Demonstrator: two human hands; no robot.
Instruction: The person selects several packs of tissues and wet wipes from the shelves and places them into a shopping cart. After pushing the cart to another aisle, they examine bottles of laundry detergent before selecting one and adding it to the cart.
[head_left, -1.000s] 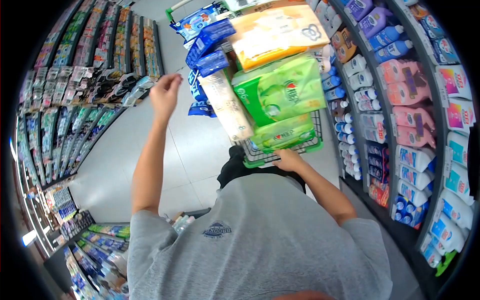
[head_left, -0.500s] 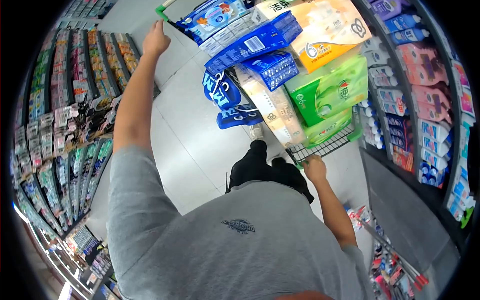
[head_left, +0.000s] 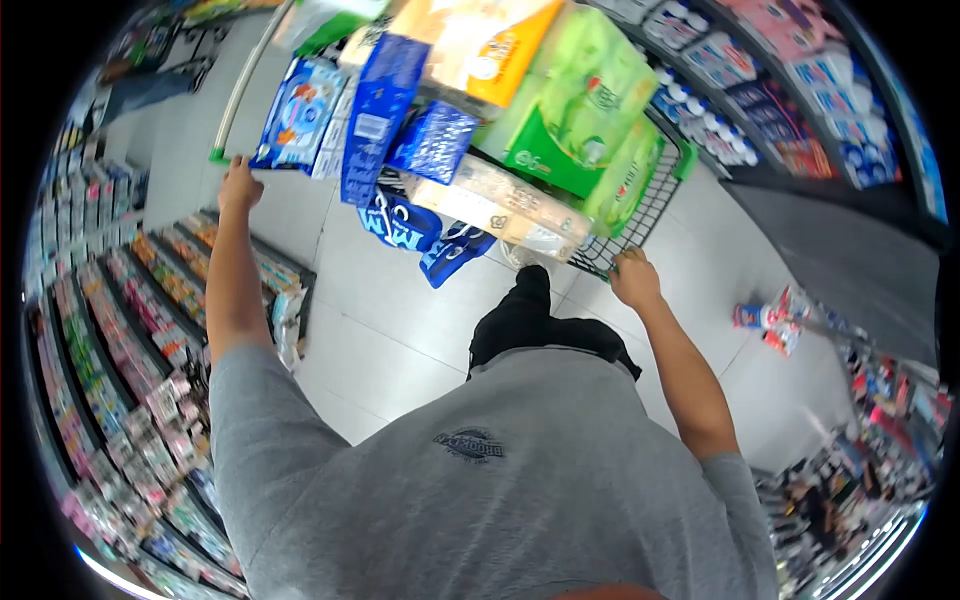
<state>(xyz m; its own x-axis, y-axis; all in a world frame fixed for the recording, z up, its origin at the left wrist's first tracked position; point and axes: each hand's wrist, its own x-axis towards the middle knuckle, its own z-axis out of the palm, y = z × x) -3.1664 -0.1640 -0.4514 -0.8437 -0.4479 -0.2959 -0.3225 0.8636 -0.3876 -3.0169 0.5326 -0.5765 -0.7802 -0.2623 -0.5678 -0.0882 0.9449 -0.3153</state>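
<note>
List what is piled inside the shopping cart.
In the cart, green tissue packs, an orange pack, blue packs and a beige roll pack show; anything beneath is covered.

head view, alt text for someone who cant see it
Seen from above, a person in a grey T-shirt has the right hand on the rim of a wire shopping cart and the left hand at the end of its white bar. The cart is piled with green, orange and blue packs, with stocked shelves alongside.
</note>
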